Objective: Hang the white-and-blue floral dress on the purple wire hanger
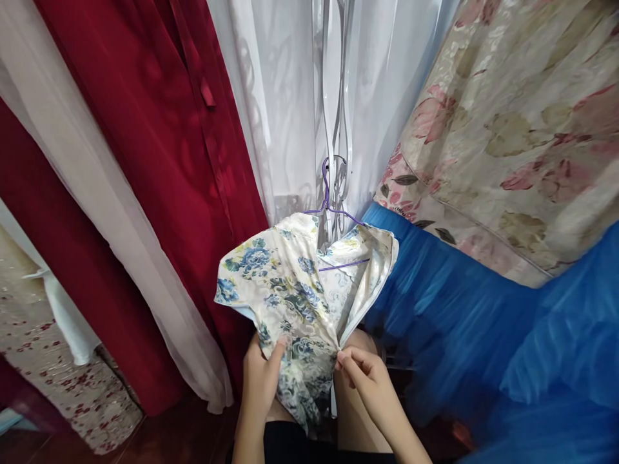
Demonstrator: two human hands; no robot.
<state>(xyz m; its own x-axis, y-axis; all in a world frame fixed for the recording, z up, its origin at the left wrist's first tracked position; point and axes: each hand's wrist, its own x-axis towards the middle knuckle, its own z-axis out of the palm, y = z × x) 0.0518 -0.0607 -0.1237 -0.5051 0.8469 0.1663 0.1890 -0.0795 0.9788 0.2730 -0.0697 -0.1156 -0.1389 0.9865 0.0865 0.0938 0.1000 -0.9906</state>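
A white blouse with blue flowers hangs on a purple hanger, its opening spread into a V. The hanger is hooked on white curved metalwork. My left hand grips the blouse's lower left side, thumb on top of the cloth and fingers behind it. At the bottom of the V, where the opening's edges meet, my right hand is closed in a pinch on the blouse. That spot looks like a zipper's end, but the fingertips hide any pull. The cloth below hangs between my knees.
Long red cloth and sheer pale cloth hang to the left. White drapes are behind the metalwork. On the right, a floral beige and pink garment hangs over blue tulle. The dark red floor shows at lower left.
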